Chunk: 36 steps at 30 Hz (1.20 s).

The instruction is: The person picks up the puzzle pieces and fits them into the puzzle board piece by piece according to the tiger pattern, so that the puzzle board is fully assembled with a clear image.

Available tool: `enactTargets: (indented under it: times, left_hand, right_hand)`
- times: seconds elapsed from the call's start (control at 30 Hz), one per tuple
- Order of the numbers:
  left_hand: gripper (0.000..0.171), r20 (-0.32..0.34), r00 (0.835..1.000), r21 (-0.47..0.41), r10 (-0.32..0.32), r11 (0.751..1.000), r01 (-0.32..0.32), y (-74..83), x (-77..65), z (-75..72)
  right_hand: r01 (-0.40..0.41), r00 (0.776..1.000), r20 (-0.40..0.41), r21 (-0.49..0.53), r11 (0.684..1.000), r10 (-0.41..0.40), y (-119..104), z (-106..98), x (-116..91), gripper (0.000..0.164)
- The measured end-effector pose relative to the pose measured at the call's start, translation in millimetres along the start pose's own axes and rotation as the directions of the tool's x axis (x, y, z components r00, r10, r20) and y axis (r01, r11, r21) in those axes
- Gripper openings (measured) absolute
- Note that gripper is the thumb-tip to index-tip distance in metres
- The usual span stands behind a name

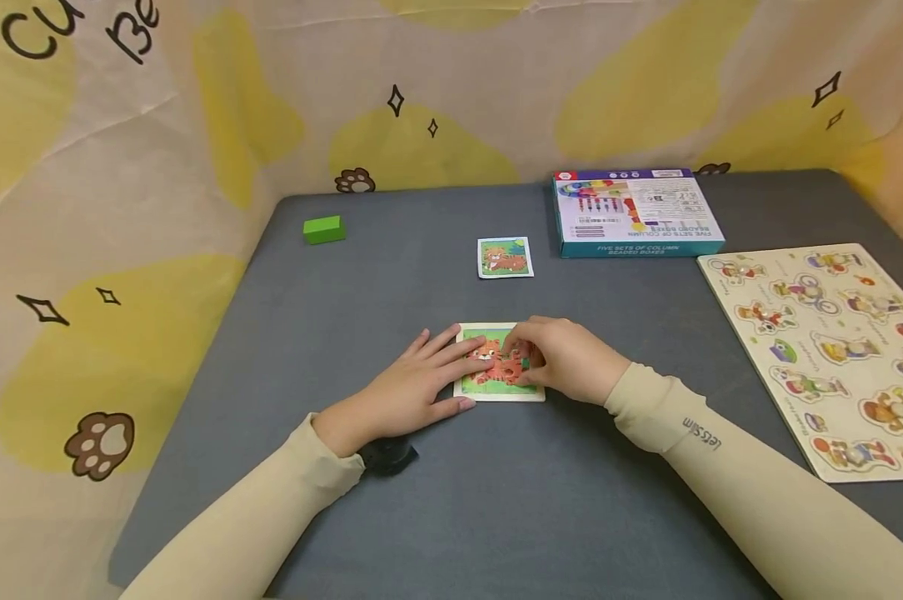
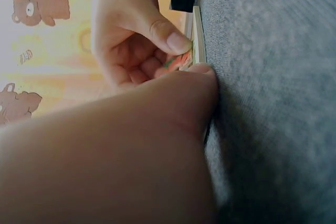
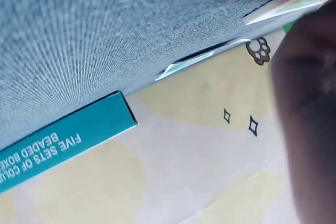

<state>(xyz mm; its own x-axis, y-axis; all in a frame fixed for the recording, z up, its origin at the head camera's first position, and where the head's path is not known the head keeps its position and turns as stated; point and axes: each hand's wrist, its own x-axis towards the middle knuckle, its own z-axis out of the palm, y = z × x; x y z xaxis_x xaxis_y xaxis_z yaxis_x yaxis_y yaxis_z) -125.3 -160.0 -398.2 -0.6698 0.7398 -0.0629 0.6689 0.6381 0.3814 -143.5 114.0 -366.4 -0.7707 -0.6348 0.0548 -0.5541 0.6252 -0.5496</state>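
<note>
A small tiger jigsaw puzzle in a pale tray [image 1: 500, 398] lies flat on the grey table. My left hand [image 1: 410, 387] rests on its left side, fingers spread and nearly straight, the thumb by the lower left corner. At the right side, my right hand [image 1: 571, 358] has its thumb and fingers bent together over the puzzle. In the left wrist view, the right hand [image 2: 136, 24] pinches a small orange and green puzzle piece [image 2: 181, 61] at the tray. The fingers hide much of that piece. Beyond the tray lies a square tiger picture card [image 1: 506, 258].
A flat box [image 1: 639, 212] labelled beaded boxes lies at the back right. A large board with picture pieces [image 1: 834, 358] covers the right side. Toward the back left sits a green block [image 1: 324, 229]. A patterned cloth [image 1: 451, 83] hangs behind the table.
</note>
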Motion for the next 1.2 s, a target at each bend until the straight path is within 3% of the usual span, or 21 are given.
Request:
enactTargets:
  times: [0.1, 0.23, 0.43, 0.6, 0.67, 0.97, 1.2]
  left_hand:
    - [0.058, 0.002, 1.0, 0.001, 0.0, 1.0, 0.0, 0.2, 0.3, -0.6]
    - [0.059, 0.005, 1.0, -0.001, -0.001, 1.0, 0.001, 1.0, 0.7, -1.7]
    - [0.059, 0.012, 1.0, -0.005, -0.008, 1.0, 0.008, 1.4, 0.4, -2.8]
    - [0.059, 0.007, 1.0, -0.008, -0.004, 1.0, 0.004, 0.5, 0.9, -2.1]
    - [0.058, 0.006, 1.0, -0.011, -0.005, 1.0, 0.005, 0.1, 1.1, -1.6]
    - [0.058, -0.002, 1.0, 0.003, -0.003, 1.0, 0.003, -0.2, 1.2, -1.4]
    - [0.059, 0.004, 1.0, 0.004, 0.001, 1.0, -0.001, 0.0, 0.5, -1.9]
  right_hand:
    - [-0.007, 1.0, -0.004, 0.061, 0.998, 0.007, 3, -5, 1, 0.018]
    - [-0.053, 0.997, -0.043, 0.156, 0.986, 0.06, 6, -10, 1, 0.017]
    - [-0.095, 0.988, -0.097, 0.208, 0.973, 0.118, 7, -15, 2, 0.013]
    - [-0.125, 0.981, -0.107, 0.281, 0.952, 0.161, 8, -15, 3, 0.021]
    - [-0.132, 0.982, -0.093, 0.271, 0.954, 0.162, 8, -14, 3, 0.027]
    - [-0.134, 0.985, -0.078, 0.233, 0.963, 0.156, 6, -10, 3, 0.023]
    - [-0.214, 0.97, -0.074, 0.209, 0.954, 0.233, 8, -8, 2, 0.017]
